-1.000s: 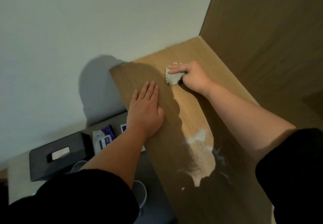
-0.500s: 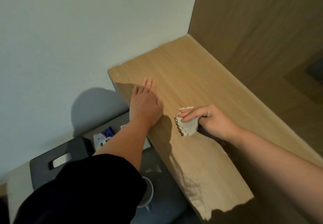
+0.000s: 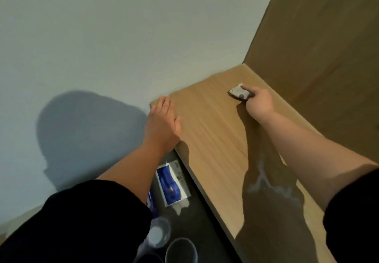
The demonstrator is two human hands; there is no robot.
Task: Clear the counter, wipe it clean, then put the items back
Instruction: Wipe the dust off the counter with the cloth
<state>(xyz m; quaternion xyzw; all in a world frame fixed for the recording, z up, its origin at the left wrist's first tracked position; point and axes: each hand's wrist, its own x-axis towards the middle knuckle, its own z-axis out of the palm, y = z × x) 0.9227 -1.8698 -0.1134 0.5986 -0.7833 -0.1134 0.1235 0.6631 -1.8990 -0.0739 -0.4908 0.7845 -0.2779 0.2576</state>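
A light wooden counter (image 3: 213, 139) runs from the far corner toward me. My right hand (image 3: 259, 103) grips a small grey-white cloth (image 3: 238, 92) and presses it on the counter near the far right corner. My left hand (image 3: 163, 125) lies flat with straight fingers on the counter's left edge, close to the wall. A pale wet smear (image 3: 260, 182) shows on the wood nearer to me, partly in my arm's shadow.
Below the counter's left edge is a dark lower surface (image 3: 196, 221) with a blue and white packet (image 3: 171, 184), a clear cup (image 3: 158, 233) and a dark-rimmed cup (image 3: 181, 251). A white wall is at left, a wooden panel (image 3: 320, 57) at right.
My right hand slid the cloth from the middle of the counter out to the far right corner. My left hand stayed flat by the left edge. The view shifted.
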